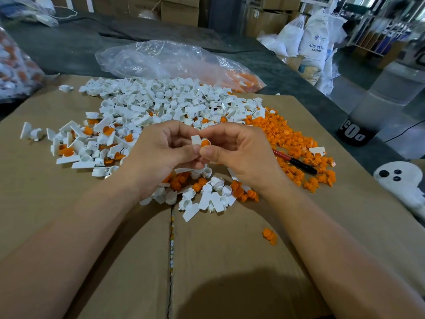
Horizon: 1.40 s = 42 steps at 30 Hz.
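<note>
Both hands are raised over the middle of the cardboard sheet, fingertips meeting. The left hand has its fingers curled and pinches a small white plastic fitting between thumb and fingertips. The right hand pinches an orange plug between thumb and forefinger, and the plug touches the fitting's side. Whether the plug is fully seated, I cannot tell.

Under the wrists lies a loose mix of white fittings and orange plugs. A big heap of white fittings spreads toward the far edge of the cardboard. A heap of orange plugs runs along the right side. Toward the left edge is a scatter of white fittings with orange plugs in them. A red and black pen lies at the near rim of the orange heap, just beside the right hand. One stray orange plug lies apart, nearer the front edge. Beyond the far edge lies a clear plastic bag with orange pieces in its right end.
</note>
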Each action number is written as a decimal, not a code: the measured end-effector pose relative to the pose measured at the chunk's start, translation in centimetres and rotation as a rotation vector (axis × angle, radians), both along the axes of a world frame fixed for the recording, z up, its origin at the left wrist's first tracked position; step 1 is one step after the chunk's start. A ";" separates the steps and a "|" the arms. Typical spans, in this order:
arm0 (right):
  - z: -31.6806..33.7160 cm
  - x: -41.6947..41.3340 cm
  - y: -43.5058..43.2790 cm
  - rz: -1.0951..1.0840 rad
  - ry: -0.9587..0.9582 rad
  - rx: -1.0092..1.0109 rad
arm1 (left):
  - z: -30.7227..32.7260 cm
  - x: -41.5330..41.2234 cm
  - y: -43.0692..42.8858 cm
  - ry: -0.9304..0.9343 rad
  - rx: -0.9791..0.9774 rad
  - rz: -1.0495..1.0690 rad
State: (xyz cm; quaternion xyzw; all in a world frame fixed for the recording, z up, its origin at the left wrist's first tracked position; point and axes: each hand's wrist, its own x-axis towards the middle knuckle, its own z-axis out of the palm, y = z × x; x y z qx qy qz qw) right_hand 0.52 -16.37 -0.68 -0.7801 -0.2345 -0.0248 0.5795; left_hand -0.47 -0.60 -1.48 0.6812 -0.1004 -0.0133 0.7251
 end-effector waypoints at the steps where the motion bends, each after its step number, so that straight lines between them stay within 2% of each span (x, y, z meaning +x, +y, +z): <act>1: 0.0 0.0 0.0 -0.006 -0.008 0.009 | 0.0 0.0 0.0 0.001 -0.005 0.000; 6: -0.1 0.0 0.2 -0.018 -0.044 0.023 | 0.2 -0.3 -0.2 -0.034 -0.003 0.066; 11: -0.3 0.2 0.1 -0.041 -0.051 -0.035 | 0.3 -0.4 -0.4 -0.103 0.124 0.156; 15: -0.4 0.2 0.1 -0.013 -0.055 -0.053 | 0.5 -0.3 -0.1 -0.025 0.118 0.097; 23: -0.5 0.2 0.0 0.051 -0.064 -0.023 | 1.0 0.2 0.5 0.175 -0.065 0.106; 34: -0.9 0.5 -0.1 0.051 -0.070 0.008 | 1.0 0.1 0.4 0.221 -0.067 0.084; 42: -0.8 0.2 0.0 0.084 -0.149 0.055 | 1.0 -0.1 0.2 0.214 -0.019 0.065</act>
